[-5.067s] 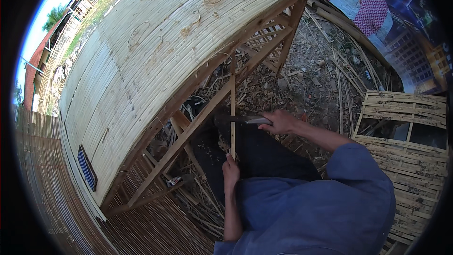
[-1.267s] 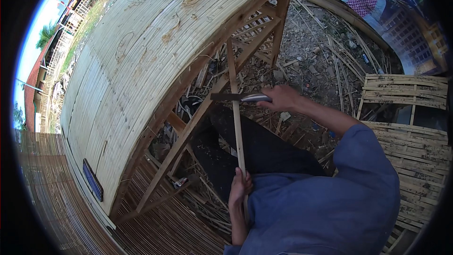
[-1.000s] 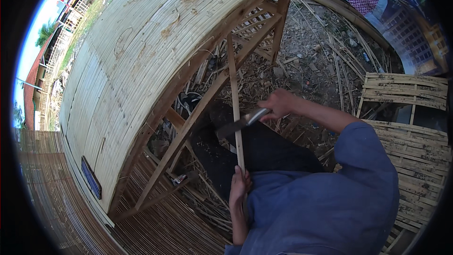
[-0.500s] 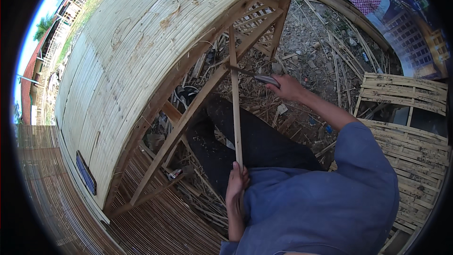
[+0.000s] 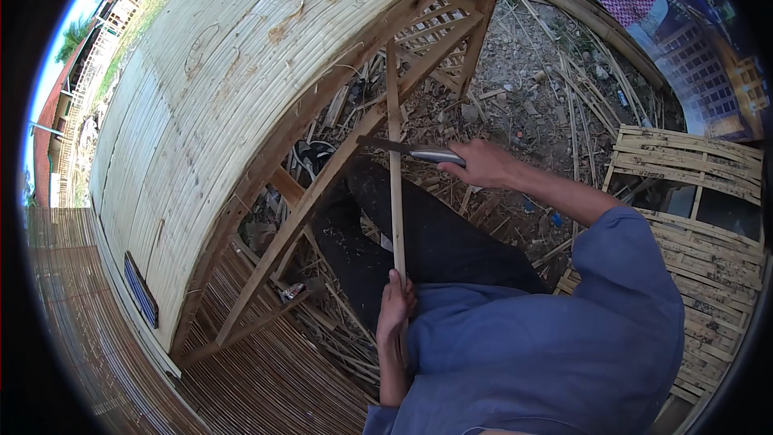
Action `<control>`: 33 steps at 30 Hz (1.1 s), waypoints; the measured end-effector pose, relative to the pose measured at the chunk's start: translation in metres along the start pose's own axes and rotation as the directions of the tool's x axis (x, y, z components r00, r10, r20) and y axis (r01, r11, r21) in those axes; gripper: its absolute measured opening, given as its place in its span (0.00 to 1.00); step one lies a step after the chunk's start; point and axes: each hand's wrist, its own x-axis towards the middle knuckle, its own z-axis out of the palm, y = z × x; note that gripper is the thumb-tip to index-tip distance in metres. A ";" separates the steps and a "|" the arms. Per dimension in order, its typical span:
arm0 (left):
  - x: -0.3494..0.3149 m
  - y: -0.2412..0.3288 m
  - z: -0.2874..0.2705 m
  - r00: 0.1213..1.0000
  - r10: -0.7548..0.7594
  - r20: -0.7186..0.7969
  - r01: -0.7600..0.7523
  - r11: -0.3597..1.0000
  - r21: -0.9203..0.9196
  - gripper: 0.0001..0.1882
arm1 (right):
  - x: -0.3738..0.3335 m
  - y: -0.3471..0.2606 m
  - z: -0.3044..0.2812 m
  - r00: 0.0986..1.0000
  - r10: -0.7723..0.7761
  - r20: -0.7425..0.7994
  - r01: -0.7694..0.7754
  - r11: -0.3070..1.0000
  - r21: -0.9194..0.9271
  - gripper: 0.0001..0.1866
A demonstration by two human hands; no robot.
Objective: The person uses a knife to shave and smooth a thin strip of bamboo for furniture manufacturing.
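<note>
A long pale wood or bamboo strip [image 5: 396,217] runs from under the edge of the slatted bench top down to my lap. My left hand [image 5: 394,306] is closed around its lower end, close to my shirt. In my right hand [image 5: 485,163] is a knife [image 5: 435,154] with a grey handle and a dark, narrow blade. The blade lies across the strip in its upper part, its tip pointing left past it. The strip's upper end rests by the bench's wooden brace [image 5: 322,193]; whether it is wedged there I cannot tell.
The bench's curved slatted top [image 5: 233,89] fills the upper left, with curled shavings on it. A phone-like dark rectangle [image 5: 141,290] lies near its left end. Slatted bamboo panel [image 5: 692,274] stands at right. Shavings and split strips litter the ground [image 5: 531,89] around my legs.
My right hand has drawn the knife down along the strip, toward me, and the blade is now more level. My left hand keeps its hold on the lower end.
</note>
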 end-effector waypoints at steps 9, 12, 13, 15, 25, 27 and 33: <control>-0.003 -0.004 0.006 0.999 0.034 -0.021 -0.034 0.999 -0.017 0.28 | 0.015 0.020 0.009 0.992 0.085 -0.090 -0.077 0.993 0.088 0.26; -0.005 -0.005 0.006 0.999 0.034 -0.033 -0.035 0.999 -0.032 0.28 | 0.013 0.007 -0.004 0.978 -0.156 0.138 0.174 0.976 -0.129 0.25; -0.005 -0.005 0.005 0.999 0.029 -0.039 -0.032 0.997 -0.065 0.28 | 0.012 0.006 -0.007 0.854 -0.334 0.400 0.461 0.842 -0.281 0.23; -0.004 -0.007 0.008 0.998 0.035 -0.056 -0.038 0.998 -0.052 0.28 | 0.019 0.033 -0.006 0.909 -0.319 0.269 0.385 0.889 -0.246 0.24; -0.002 -0.012 0.005 0.997 0.060 -0.043 -0.061 0.998 -0.016 0.29 | 0.027 0.029 -0.016 0.861 -0.397 0.316 0.484 0.832 -0.273 0.24; -0.002 -0.007 0.008 0.998 0.048 -0.046 -0.049 0.998 -0.038 0.28 | 0.032 0.039 0.000 0.980 -0.188 0.064 0.193 0.978 -0.077 0.24; 0.001 -0.011 0.003 0.998 0.034 -0.061 -0.037 0.999 -0.040 0.29 | 0.021 0.030 0.004 0.971 -0.213 0.105 0.219 0.974 -0.049 0.24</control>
